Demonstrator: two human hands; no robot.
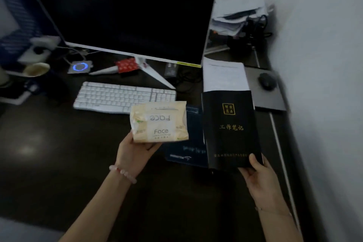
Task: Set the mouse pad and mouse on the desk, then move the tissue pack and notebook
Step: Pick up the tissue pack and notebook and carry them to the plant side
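Note:
My left hand (135, 153) grips the lower edge of a cream tissue pack (159, 122) marked "Face", held above the dark desk in front of the keyboard. My right hand (259, 177) pinches the near corner of a black notebook (231, 129) with gold lettering, lifted over a dark blue pad or folder (186, 151) lying on the desk. At the right, against the wall, a grey mouse pad (269, 98) lies flat with a black mouse (267, 80) on it.
A white keyboard (123, 97) sits under a large dark monitor (127, 12) on its white stand. White paper sheets (224, 76) lie beyond the notebook. A cup (36, 69), a glowing blue-ring device (80, 67) and a red packet (126, 65) stand at the back left. Stacked papers and cables (239, 17) fill the back right.

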